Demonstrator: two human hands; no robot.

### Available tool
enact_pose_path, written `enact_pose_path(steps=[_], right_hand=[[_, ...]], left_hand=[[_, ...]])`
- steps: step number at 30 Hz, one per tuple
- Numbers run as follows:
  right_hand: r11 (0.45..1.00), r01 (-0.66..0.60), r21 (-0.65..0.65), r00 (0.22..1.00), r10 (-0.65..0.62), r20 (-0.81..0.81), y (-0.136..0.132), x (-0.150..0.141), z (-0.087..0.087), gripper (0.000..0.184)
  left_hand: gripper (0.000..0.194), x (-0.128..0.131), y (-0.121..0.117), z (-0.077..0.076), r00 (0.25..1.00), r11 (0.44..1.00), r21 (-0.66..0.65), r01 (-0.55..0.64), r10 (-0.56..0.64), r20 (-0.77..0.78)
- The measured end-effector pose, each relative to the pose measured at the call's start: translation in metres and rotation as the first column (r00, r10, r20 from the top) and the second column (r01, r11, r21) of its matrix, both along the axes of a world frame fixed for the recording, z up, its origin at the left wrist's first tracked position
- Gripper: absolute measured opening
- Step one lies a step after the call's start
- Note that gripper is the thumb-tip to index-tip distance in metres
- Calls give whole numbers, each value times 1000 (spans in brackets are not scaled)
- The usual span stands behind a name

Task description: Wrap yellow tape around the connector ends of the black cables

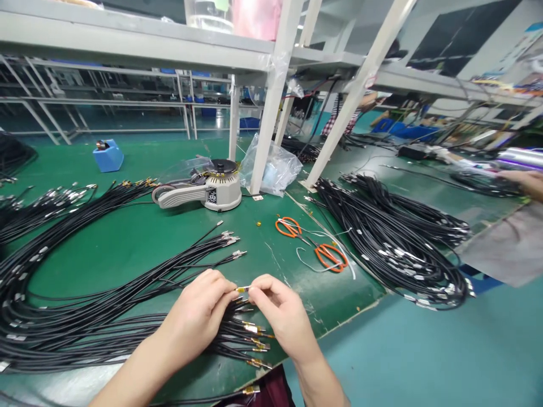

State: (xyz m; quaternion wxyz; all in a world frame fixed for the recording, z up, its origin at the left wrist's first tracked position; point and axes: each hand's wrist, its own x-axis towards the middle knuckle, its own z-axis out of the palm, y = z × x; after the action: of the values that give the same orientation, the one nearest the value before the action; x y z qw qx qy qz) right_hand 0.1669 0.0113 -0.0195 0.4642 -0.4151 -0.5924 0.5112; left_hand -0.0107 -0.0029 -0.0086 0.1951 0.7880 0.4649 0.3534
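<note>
Left of the rounded grey plastic dispenser with a black disc on top [223, 195], an angular blue plastic holder [108, 160] contains a small dark and copper-coloured item, too small to name. Right of the dispenser, a crumpled clear plastic bag [287, 169] shows something pale blue, blurred by the film. On the near side of the dispenser, slightly to its right, a slim amber-banded cable end [242, 289] is held between two hands. Its long axis runs nearly level from left to right; fingers cover both ends, so I cannot tell which way its tip points. The short visible stretch is shiny amber-yellow, darker towards the right. The left hand [202, 308] pinches it, thumb and forefinger together; the right hand [283, 316] pinches the other end likewise. Nearer than the dispenser, thin black cables with amber-wrapped metal tips [227, 334] lie beneath the hands, tips rightwards.
</note>
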Motion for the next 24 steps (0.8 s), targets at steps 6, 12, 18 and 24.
enact_pose_path(steps=[6, 12, 18, 24], right_hand=[[991, -6, 134, 1000, 3, 19, 3, -3, -9, 14], [990, -26, 142, 998, 16, 69, 0, 0, -14, 14], [982, -20, 186, 986, -12, 167, -10, 10, -25, 16], [975, -15, 221, 971, -38, 237, -11, 16, -34, 16]], left_hand=[[21, 2, 3, -2, 998, 996, -86, -29, 34, 55], [16, 9, 4, -2, 993, 990, -130, 49, -35, 112], [17, 19, 0, -6, 999, 966, -256, 30, -22, 36], [16, 11, 6, 3, 998, 894, -447, -30, 48, 28]])
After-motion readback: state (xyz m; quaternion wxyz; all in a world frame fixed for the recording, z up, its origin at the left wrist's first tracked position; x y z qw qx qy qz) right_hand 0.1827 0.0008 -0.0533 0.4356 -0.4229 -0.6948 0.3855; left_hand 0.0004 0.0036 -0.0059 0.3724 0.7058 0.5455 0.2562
